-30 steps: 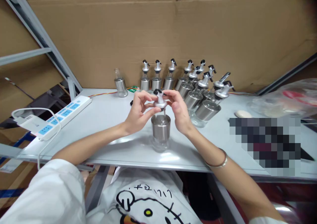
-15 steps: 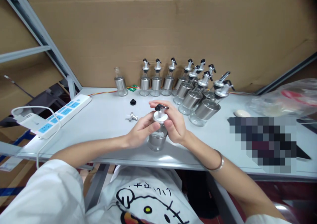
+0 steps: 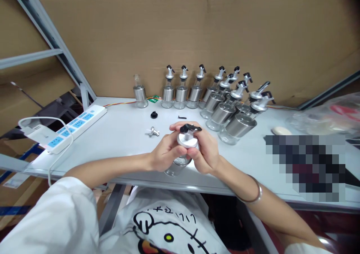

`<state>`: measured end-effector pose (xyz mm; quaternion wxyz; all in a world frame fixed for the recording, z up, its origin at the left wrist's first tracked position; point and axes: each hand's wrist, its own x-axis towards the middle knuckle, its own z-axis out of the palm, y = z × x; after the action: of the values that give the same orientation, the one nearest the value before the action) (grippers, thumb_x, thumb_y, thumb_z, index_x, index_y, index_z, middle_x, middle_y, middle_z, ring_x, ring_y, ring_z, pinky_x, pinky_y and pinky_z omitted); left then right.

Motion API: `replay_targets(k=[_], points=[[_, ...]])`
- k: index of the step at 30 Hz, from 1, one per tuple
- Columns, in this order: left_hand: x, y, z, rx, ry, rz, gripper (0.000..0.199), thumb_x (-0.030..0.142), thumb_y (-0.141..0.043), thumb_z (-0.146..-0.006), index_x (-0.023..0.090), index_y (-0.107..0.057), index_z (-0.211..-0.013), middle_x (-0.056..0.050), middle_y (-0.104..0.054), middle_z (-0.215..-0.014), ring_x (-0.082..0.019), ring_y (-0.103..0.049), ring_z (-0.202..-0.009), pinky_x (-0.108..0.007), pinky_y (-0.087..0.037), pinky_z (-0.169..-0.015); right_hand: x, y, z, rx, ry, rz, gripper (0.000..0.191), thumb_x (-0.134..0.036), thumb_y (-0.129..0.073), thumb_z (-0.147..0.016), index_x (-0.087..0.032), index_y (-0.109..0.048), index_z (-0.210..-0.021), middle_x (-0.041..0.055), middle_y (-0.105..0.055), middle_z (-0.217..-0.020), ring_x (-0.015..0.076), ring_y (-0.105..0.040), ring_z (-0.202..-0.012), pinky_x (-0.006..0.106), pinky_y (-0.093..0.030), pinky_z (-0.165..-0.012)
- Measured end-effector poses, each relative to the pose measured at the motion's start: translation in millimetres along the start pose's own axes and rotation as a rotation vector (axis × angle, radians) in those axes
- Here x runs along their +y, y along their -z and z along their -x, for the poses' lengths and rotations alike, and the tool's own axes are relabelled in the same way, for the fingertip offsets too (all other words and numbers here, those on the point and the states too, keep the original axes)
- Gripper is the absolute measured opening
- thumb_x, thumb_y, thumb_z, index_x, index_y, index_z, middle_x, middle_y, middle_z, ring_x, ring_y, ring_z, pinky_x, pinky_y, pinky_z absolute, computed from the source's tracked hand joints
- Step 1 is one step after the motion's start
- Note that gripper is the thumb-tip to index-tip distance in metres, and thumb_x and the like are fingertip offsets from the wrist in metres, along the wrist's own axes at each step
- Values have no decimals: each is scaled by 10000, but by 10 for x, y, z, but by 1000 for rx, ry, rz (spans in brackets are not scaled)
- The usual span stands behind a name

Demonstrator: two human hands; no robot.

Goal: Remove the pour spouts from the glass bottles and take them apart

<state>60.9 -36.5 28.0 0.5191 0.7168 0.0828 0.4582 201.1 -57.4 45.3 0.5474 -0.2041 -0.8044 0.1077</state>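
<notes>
A glass bottle with a steel sleeve (image 3: pixel 177 165) stands near the table's front edge, leaning a little. On its neck is a silver pourer top (image 3: pixel 188 139) with a black lever. My left hand (image 3: pixel 166 152) is closed round the left side of the top, its thumb at the rim. From the right, my right hand (image 3: pixel 206 149) wraps the same top, thumb on the near side. The fingertips behind the top are partly hidden. Beyond my hands lie a black stopper (image 3: pixel 154 114), a silver spout piece (image 3: pixel 153 132) and a small black strip (image 3: pixel 182 117).
Several bottles with pourers (image 3: pixel 181 93) stand along the back and right. One open-necked bottle (image 3: pixel 140 93) is at the back left. A white power strip (image 3: pixel 81 126) lies left. At the right are a white oval object (image 3: pixel 281 130) and a plastic bag (image 3: pixel 317 115).
The held bottle now leans, with its top moved toward me and slightly right along with both hands. The black strip behind my hands has come into sight. The whole view has shifted slightly.
</notes>
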Motion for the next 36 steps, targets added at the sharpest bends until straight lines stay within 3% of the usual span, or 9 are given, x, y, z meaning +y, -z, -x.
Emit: replay_targets(k=[2, 5, 7, 13, 17, 22, 25, 29, 36], points=[[15, -20, -18, 2, -8, 28, 475, 638, -475, -862, 165, -510, -831, 0, -541, -621, -130, -543, -556, -244, -432, -517, -18, 27, -20, 5, -94, -59, 353, -474, -462, -919, -182, -577, -1080, 136, -673, -1043, 249, -663, -879, 397, -558, -714], [14, -54, -25, -10, -13, 85, 450, 612, -463, -885, 165, -499, -859, 5, -531, -624, -135, -561, -599, -246, -453, -557, -30, 39, -73, 45, -431, -333, 437, -578, -414, -909, -195, -612, -981, 94, -709, -905, 182, -648, -594, 306, -509, -470], [-4, -69, -19, -39, -10, 121, 425, 595, -468, -892, 172, -487, -925, 8, -531, -646, -139, -575, -644, -251, -469, -592, -15, 26, -114, 84, -621, -538, 517, -653, -382, -884, -197, -618, -947, 76, -710, -813, 177, -641, -547, 282, -480, -417], [-17, -62, 35, -76, -46, 70, 343, 506, -488, -920, 202, -453, -1075, -4, -561, -745, -144, -587, -724, -301, -497, -706, 159, -6, -164, 218, -912, -766, 446, -605, -581, -791, -185, -640, -927, 59, -720, -831, 185, -687, -757, 296, -559, -644], [111, 2, -77, 90, -98, 10, 336, 510, -486, -921, 208, -480, -1070, 5, -561, -733, -148, -602, -736, -298, -493, -708, 368, 69, -150, 398, -992, -747, 365, -528, -619, -775, -193, -632, -920, 41, -714, -875, 151, -669, -737, 253, -533, -622], [141, 508, -595, 403, -280, -259, 407, 611, -458, -890, 231, -484, -1035, 13, -560, -753, -155, -621, -761, -320, -489, -756, 533, 155, -147, 534, -1048, -694, 328, -529, -599, -773, -209, -572, -837, 33, -713, -873, 154, -671, -729, 253, -512, -607], [-67, 994, -920, 515, -342, -518, 405, 612, -445, -897, 242, -467, -1058, -3, -578, -813, -165, -618, -812, -355, -471, -821, 517, 141, -166, 549, -1040, -690, 323, -496, -637, -744, -234, -519, -892, 19, -721, -848, 155, -677, -726, 250, -500, -611], [-481, 1505, -1184, 679, -280, -685, 533, 719, -386, -847, 221, -452, -1026, -20, -588, -798, -187, -617, -810, -397, -465, -862, 457, 103, -189, 482, -1010, -685, 366, -484, -667, -715, -241, -498, -930, 17, -727, -853, 159, -688, -746, 251, -497, -622], [-1050, 1851, -1310, 718, -103, -777, 611, 768, -320, -818, 214, -426, -1053, -65, -610, -914, -206, -624, -947, -392, -439, -933, 473, 78, -168, 389, -970, -625, 407, -516, -668, -715, -233, -470, -930, 8, -715, -831, 144, -682, -706, 257, -496, -622]])
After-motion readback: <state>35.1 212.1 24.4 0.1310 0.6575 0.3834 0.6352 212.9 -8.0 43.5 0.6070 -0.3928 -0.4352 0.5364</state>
